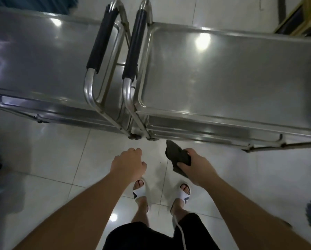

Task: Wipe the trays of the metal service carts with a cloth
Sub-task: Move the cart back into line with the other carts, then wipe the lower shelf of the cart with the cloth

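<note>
Two stainless steel service carts stand side by side in front of me, handles meeting in the middle. The left cart's top tray (43, 56) and the right cart's top tray (223, 74) are bare and shiny. Each handle has a black grip, left one (101, 40) and right one (134, 46). My right hand (196, 165) holds a dark grey cloth (178, 156) just below the right cart's front edge, not touching it. My left hand (127, 163) hangs over the floor with fingers curled in, holding nothing.
Lower shelves (196, 130) show under both top trays. White glossy floor tiles (61, 159) lie below me, with my feet in white sandals (138, 190). A yellow-framed piece of furniture (298, 17) stands at the back right. A dark curtain (34, 4) hangs at the back left.
</note>
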Motion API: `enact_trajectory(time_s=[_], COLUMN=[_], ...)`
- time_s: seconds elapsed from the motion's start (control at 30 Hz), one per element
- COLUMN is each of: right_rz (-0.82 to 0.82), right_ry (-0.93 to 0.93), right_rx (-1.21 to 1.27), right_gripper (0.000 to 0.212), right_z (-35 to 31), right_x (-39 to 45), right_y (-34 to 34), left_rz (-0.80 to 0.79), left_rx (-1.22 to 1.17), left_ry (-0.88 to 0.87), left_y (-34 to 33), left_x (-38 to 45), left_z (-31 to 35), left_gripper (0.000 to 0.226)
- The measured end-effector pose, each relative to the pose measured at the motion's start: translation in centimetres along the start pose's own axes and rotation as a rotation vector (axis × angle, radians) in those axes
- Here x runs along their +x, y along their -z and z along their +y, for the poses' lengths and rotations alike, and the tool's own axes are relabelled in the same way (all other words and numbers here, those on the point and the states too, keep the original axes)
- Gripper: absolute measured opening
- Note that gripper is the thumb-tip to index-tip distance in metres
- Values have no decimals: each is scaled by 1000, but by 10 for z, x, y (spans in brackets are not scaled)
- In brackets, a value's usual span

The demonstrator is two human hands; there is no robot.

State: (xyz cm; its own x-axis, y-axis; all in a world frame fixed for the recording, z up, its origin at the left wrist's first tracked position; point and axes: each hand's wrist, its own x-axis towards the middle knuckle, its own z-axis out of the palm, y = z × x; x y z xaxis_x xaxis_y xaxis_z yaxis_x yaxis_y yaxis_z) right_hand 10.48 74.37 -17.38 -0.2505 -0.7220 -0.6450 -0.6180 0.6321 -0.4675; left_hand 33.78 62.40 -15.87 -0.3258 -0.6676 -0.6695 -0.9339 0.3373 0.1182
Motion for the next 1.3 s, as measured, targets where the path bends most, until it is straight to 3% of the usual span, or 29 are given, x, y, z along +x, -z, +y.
enact_trajectory(time_s=[0.4,0.63,0.73,0.87,1.0,1.17,1.3], right_rz=[123,232,259,340,470,311,317], right_ry=[76,115,208,331,465,556,635], right_rx=[126,140,38,-107,-107,-286,-420], right_gripper=[39,42,43,42,51,57,65], right_z=[29,34,31,20,-2,-22,-11], right_x=[110,206,243,293,345,396,410], right_y=[-55,-89,-100,-108,-122,-164,-177], left_rz=[35,260,381,601,855,919,1030], left_rx=[-264,-520,-652,-1055,-1205,-1365,-1443], left_ry=[138,153,50,-104,-272,-486,-485], left_y=[-56,-87,-93,-103,-100,-105,-112], left_x=[94,202,243,275,306,333,346], left_z=[-19,-50,-57,-52,-42,-34,-30], left_gripper=[52,49,58,40,17,23,32])
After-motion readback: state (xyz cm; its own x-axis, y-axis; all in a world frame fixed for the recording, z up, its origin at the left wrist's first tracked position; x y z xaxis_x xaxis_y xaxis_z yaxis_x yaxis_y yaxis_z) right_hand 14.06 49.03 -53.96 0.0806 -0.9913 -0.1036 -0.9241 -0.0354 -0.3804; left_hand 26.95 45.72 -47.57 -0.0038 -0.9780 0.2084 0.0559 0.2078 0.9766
